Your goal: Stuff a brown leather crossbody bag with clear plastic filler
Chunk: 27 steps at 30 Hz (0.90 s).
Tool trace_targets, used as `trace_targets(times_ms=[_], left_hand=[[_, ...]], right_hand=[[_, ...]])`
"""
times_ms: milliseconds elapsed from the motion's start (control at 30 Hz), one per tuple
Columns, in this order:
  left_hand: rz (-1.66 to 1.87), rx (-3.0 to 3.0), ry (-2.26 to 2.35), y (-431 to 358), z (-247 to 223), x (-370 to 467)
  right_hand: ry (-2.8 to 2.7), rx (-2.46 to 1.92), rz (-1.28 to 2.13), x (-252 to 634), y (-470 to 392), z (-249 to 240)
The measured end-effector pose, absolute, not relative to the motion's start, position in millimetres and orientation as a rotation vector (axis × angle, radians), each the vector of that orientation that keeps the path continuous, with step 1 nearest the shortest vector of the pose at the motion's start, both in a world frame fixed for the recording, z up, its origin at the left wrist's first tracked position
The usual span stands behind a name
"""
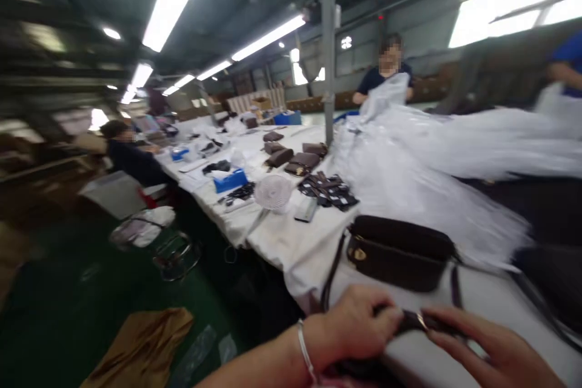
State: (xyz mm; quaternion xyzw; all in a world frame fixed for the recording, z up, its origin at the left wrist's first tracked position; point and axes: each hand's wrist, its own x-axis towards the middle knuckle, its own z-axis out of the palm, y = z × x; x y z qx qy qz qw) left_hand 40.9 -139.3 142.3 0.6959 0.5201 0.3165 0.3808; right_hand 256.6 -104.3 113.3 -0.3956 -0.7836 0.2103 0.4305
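Note:
Both hands are at the near edge of a white-covered table [291,242]. My left hand [359,324], with a bracelet at the wrist, is closed around a dark strap [411,320]. On the same strap, beside a small gold-coloured metal piece [422,320], my right hand [486,345] pinches with thumb and fingers. Just beyond them lies a dark brown handbag [400,254] with a gold-coloured clasp, its strap hanging down at the left. Whether the held strap belongs to this bag I cannot tell.
Clear plastic bags [422,157] heap up at the right. A round fan [273,193], dark straps [328,190], brown bags [302,163] and a blue box [230,180] stand farther along. A metal post [328,48] rises from the table. Co-workers [386,82] are at the far side and left.

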Motion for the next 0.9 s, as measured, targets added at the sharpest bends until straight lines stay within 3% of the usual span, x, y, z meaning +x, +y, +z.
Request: trace_targets(times_ms=[233,900], left_hand=[[0.85,1.773,1.083,-124.1,151.5,54.4],[0.857,1.847,1.09,-123.8,152.9,63.2]], right_hand=[[-2.052,-1.086,0.726,276.6,-112.2,154.6],[-1.982,-0.949,0.759,278.6,-115.1,146.7]])
